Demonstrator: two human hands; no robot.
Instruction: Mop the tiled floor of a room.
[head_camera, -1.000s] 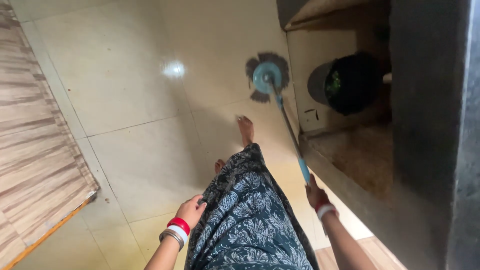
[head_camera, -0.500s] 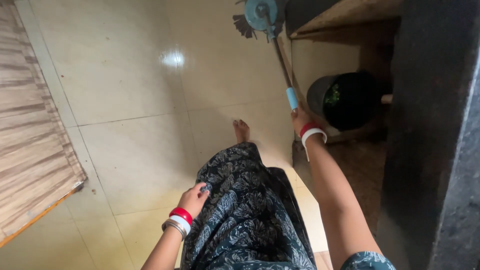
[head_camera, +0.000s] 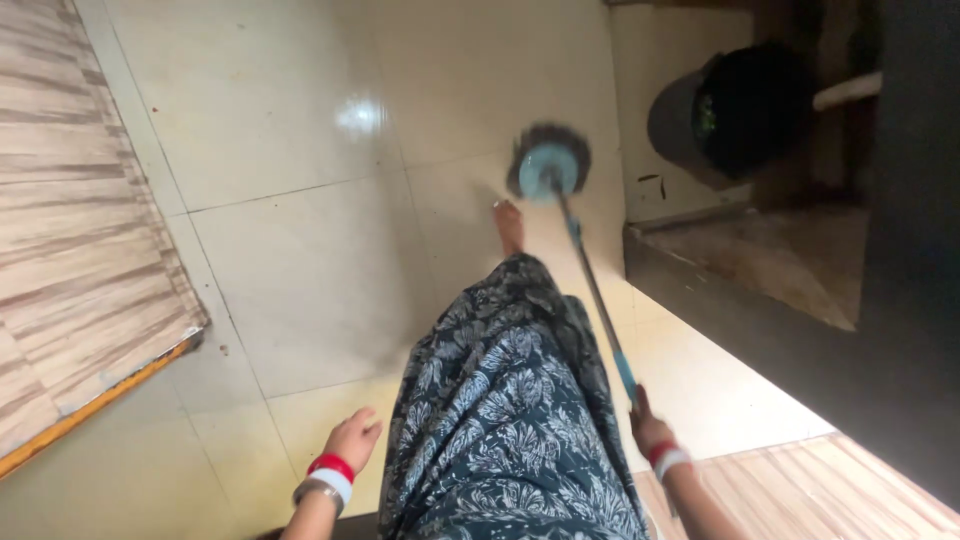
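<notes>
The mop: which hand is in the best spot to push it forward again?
Probably the right hand: it is closed around the mop handle's lower end. The left hand hangs open beside the patterned skirt, holding nothing.

Tiled floor (head_camera: 300, 250) w/ mop head (head_camera: 549, 166), bin (head_camera: 725, 110)

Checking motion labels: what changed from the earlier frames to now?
The mop head went out toward the cabinet corner, then was drawn back near the foot. The right hand pulled in with the handle, still gripping it. The left hand came off the skirt. The dark bin stayed put.
</notes>
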